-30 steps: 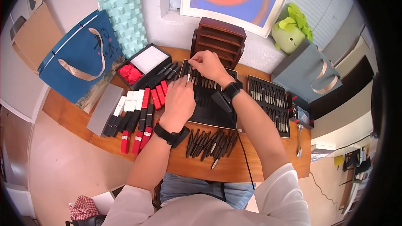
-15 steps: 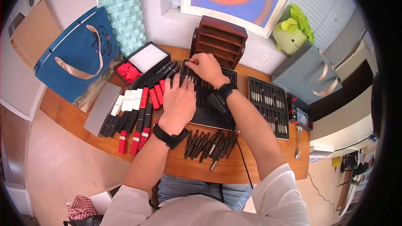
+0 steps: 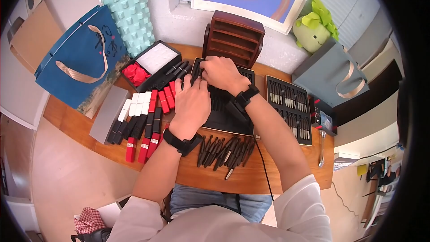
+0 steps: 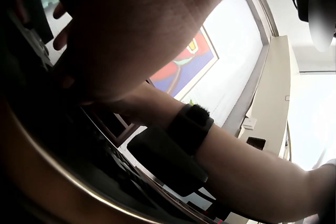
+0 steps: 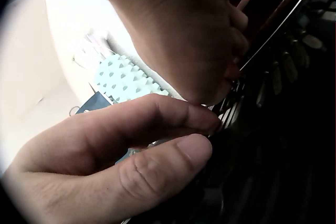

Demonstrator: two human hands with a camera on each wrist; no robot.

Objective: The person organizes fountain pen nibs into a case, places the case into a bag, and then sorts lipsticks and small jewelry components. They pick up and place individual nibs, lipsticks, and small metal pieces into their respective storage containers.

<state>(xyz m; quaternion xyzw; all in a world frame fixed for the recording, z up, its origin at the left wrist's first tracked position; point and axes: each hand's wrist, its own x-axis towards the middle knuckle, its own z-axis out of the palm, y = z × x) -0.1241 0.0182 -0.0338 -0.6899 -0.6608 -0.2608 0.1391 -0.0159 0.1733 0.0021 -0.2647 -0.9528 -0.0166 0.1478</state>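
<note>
Nearest, dark slim tools (image 3: 219, 154) lie heaped at the left hand's (image 3: 191, 107) five o'clock, mostly angled toward one. Labels on red boxes (image 3: 144, 148), at nine from the heap, are illegible. The left hand, open, reaches the dark tray's (image 3: 228, 126) ten-o'clock corner; beyond, the right hand (image 3: 221, 75) curls, any grip hidden. The blue bag's (image 3: 76, 58) characters, at ten, are unreadable.

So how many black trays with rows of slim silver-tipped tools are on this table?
2. One tray sits beneath the left hand and right hand; the other tray lies to its right. I can't rule out hidden ones.
</note>
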